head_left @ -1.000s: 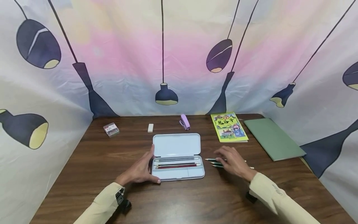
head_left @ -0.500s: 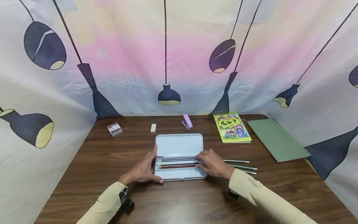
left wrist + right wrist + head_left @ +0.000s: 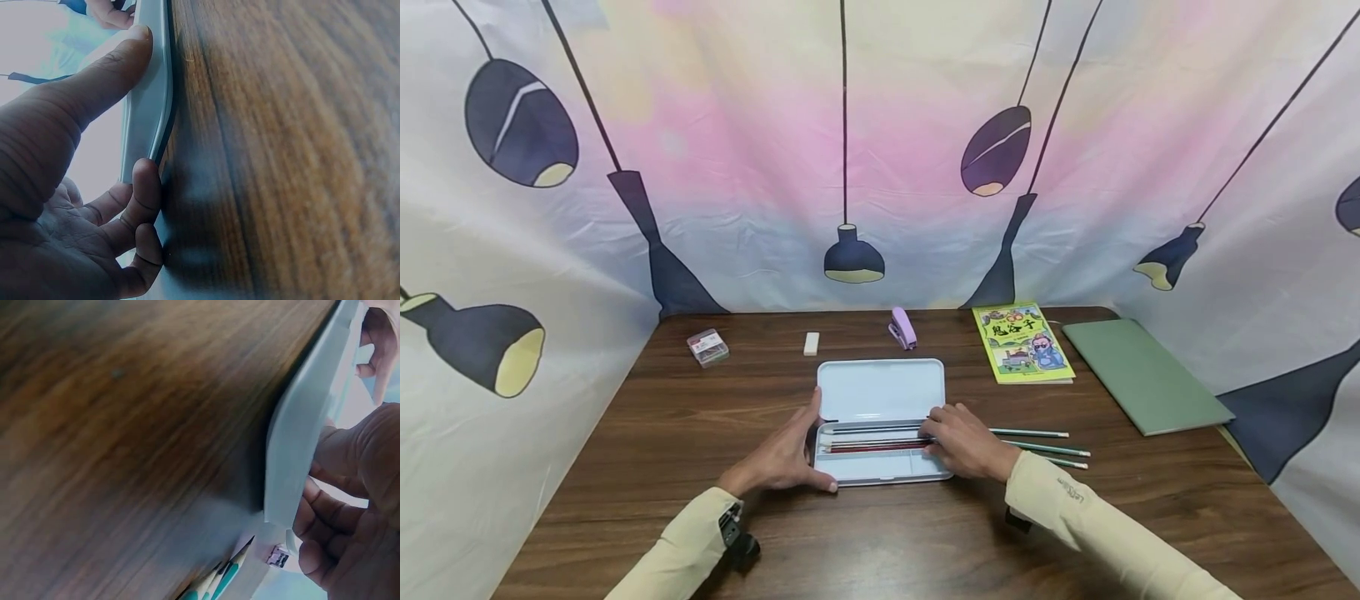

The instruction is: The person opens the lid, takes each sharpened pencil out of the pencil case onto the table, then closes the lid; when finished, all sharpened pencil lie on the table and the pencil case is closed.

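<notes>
A pale blue pencil case (image 3: 880, 390) lies open in the middle of the wooden table (image 3: 662, 433); its tray holds several pencils (image 3: 872, 442). My left hand (image 3: 801, 446) grips the case's left end, thumb at the front corner and fingers along the side. The left wrist view shows that hand (image 3: 75, 187) curled against the case's rim (image 3: 147, 106). At the right end, my right hand (image 3: 951, 433) has its fingers curled on the tray's edge. The right wrist view shows the right hand (image 3: 356, 506) against the case (image 3: 300, 444). Three green pencils (image 3: 1047, 447) lie on the table just right of it.
Along the back edge sit a small clear box (image 3: 707, 347), a white eraser (image 3: 811, 342), a purple stapler (image 3: 902, 327), a yellow-green book (image 3: 1021, 342) and a green notebook (image 3: 1142, 375). Printed fabric walls close the table on three sides.
My right hand moved left from over the green pencils to the case's right end and has settled there. The left hand has stayed on the case.
</notes>
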A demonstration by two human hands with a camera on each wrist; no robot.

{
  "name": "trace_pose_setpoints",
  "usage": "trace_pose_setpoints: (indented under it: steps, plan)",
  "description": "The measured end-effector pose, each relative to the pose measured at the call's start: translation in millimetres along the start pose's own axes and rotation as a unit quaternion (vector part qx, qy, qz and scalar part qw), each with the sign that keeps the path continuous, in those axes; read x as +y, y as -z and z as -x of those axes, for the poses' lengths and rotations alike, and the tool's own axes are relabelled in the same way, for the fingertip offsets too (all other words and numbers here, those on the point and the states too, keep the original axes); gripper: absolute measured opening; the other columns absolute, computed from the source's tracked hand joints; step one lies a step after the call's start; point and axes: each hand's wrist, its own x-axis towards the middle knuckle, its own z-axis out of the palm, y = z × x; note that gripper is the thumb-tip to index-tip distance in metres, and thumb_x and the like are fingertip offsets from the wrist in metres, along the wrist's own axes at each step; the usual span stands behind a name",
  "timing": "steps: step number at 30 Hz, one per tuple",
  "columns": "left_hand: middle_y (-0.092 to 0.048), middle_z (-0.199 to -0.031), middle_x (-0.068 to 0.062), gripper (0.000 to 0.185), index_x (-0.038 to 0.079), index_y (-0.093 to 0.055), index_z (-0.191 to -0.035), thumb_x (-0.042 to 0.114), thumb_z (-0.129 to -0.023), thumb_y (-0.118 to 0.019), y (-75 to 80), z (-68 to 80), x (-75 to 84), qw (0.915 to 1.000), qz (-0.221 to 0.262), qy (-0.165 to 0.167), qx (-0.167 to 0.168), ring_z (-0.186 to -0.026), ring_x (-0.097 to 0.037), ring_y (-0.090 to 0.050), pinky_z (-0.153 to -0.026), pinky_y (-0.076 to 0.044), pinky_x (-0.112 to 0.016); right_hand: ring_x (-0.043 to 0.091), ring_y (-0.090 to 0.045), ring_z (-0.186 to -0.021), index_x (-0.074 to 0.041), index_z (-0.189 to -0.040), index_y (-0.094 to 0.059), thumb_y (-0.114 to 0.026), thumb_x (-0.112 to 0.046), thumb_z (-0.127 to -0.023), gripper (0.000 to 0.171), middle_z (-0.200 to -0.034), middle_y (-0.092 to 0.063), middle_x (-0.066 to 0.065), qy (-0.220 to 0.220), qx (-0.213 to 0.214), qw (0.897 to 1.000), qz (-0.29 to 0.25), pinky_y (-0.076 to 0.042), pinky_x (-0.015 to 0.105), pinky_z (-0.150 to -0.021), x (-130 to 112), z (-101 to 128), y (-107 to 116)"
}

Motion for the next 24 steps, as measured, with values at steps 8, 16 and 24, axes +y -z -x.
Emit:
trace_pose_setpoints:
  steps: [8,16,24]
  plan:
    - [-0.043,-0.117,-0.008,0.135,0.009,0.002,-0.146,0.046,-0.050,-0.086,-1.3,-0.8,-1.2,1.0000,0.002,0.001,-0.001,-0.108,-0.022,-0.040,-0.097,-0.027,-0.046,0.014,-0.050,-0.086,-0.014,-0.102,-0.065,-0.063,-0.023,-0.086,0.018,-0.094,-0.059,-0.002,-0.010,-0.006,1.000,-0.026,-0.036,0.032,-0.077,1.2,-0.5,-0.2]
    - [-0.043,-0.117,-0.009,0.135,0.009,0.002,-0.146,0.046,-0.050,-0.085,1.3,-2.9,-0.7,1.0000,-0.004,-0.004,0.002,-0.103,-0.023,-0.042,-0.092,-0.032,-0.043,0.012,-0.052,-0.083,-0.014,-0.095,-0.068,-0.068,-0.016,-0.082,0.013,-0.090,-0.062,-0.003,-0.017,0.059,0.997,-0.055,-0.039,0.031,-0.073,0.0,1.0,-3.1]
    - [-0.045,-0.116,-0.008,0.135,0.008,0.001,-0.146,0.049,-0.049,-0.084,-0.2,-1.8,-1.2,0.9999,-0.013,-0.007,0.006,-0.100,-0.019,-0.043,-0.090,-0.035,-0.041,0.012,-0.055,-0.085,-0.014,-0.092,-0.070,-0.067,-0.011,-0.082,0.011,-0.088,-0.064,-0.004,-0.028,0.094,0.992,-0.076,-0.040,0.030,-0.071,-3.6,5.2,-7.9]
